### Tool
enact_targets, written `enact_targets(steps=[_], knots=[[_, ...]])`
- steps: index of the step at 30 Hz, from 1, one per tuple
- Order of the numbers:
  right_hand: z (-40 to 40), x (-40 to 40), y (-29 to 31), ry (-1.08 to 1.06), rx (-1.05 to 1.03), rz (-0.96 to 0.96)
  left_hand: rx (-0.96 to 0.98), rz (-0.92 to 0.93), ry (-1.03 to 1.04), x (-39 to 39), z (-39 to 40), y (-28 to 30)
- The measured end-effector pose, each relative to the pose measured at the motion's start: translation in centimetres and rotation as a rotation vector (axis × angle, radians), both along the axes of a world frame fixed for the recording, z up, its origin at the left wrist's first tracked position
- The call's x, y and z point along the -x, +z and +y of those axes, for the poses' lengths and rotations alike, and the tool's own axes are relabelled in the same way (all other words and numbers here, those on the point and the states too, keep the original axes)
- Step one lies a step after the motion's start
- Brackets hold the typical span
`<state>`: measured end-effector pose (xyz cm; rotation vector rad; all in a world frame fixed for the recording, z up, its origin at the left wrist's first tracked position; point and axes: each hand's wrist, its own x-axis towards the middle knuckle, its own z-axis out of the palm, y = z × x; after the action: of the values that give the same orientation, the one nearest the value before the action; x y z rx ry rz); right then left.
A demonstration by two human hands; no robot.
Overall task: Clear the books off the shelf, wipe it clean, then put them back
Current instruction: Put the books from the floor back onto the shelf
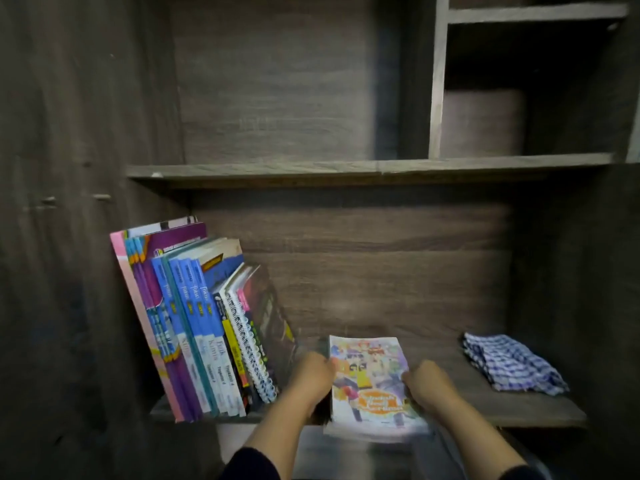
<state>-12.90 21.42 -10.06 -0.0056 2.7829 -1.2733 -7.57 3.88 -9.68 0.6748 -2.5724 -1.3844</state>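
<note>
A comic (370,382) with a bright cartoon cover lay flat at the lower centre of the frame, its far end on the shelf (519,407) and its near end jutting past the shelf's front edge. It seemed to top a thin stack, though blur hid the edges. The left hand (313,379) gripped its left side, fingers curled round the edge. The right hand (427,382) gripped its right side, fingers curled onto the cover. Dark sleeves (252,465) covered both forearms at the bottom edge.

To the left of the hands, a row of books (194,327) stood on the same shelf, leaning leftward against the cabinet's side wall (69,237). Pink and purple covers stood at the far left, blue spines in the middle, and a spiral notebook (247,344) near the right end, with a dark-covered book (273,313) outermost.

At the lower right of the frame, well apart from the comic, a folded cloth (512,365) in a blue and white check lay on the shelf.

Above, across the middle of the frame, ran a second shelf (346,168). At the upper right, an upright divider (438,81) and a short shelf (536,12) formed smaller compartments.
</note>
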Motion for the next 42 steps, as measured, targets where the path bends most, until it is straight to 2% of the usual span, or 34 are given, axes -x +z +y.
enact_targets(steps=[3,9,13,16,19,21,23,26,31,34,39,42], knots=[[-0.2,0.3,-0.1,-0.042,-0.059,-0.018,0.029,-0.081,0.030,1.0,0.1,-0.5],[0.1,0.6,-0.3,-0.120,0.006,-0.031,-0.052,-0.087,0.066,1.6,1.0,0.2],[0.2,0.5,-0.3,-0.148,0.087,-0.033,-0.010,-0.160,0.101,1.4,1.4,0.8],[0.1,0.6,-0.7,-0.157,0.112,-0.043,-0.157,-0.136,0.093,1.5,1.5,1.0],[0.2,0.6,-0.8,-0.172,0.219,-0.054,-0.475,-0.033,0.076,1.5,1.3,1.5],[0.5,0.5,-1.0,-0.170,0.322,-0.087,-0.619,-0.032,0.034,0.6,1.3,1.8],[0.8,0.2,-1.0,-0.164,0.425,-0.121,-0.605,-0.055,0.018,0.1,1.2,1.9],[1.0,-0.1,-0.9,-0.155,0.503,-0.089,-0.608,0.079,0.095,0.0,0.3,2.8],[1.0,-0.2,-1.5,-0.126,0.492,-0.073,-0.426,0.451,0.299,-0.5,-1.4,6.3],[0.8,-0.2,-1.9,-0.118,0.513,-0.063,-0.147,0.594,0.485,-1.5,-1.6,5.8],[0.5,0.3,-2.5,-0.111,0.550,-0.066,0.235,0.476,0.491,-3.0,-1.3,1.2],[0.4,0.7,-2.8,-0.113,0.538,-0.026,0.406,0.326,0.435,-3.6,-1.5,1.4]])
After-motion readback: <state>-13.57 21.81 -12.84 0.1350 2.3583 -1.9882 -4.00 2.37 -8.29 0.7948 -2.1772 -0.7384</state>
